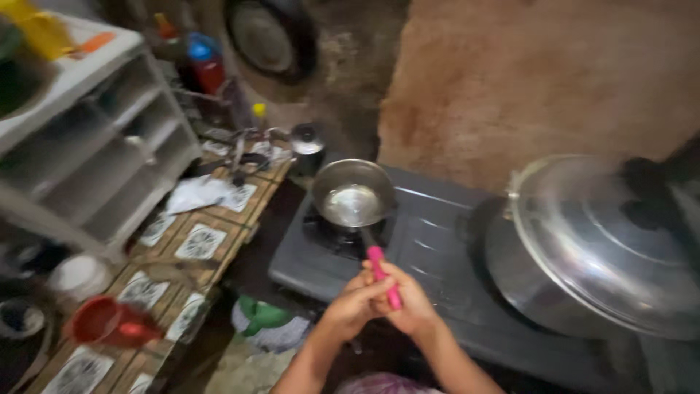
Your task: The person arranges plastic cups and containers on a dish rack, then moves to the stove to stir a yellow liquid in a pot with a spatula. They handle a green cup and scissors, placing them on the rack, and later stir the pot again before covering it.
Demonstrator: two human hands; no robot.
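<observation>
Saucepan (354, 193) pink handle (382, 273) partly hidden, both hands' fingers (375, 290) wrapped round it, pic blurry

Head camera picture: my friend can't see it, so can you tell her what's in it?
Two hands, left hand and right hand, together grip the pink handle of a small metal saucepan sitting on a dark stove. A big covered metal pot is on the right, and a red cup lies on the patterned table to the left.

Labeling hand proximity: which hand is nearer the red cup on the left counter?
Left. The left hand sits on the side of the pink pan handle toward the red cup; the right hand is on the far side.
</observation>
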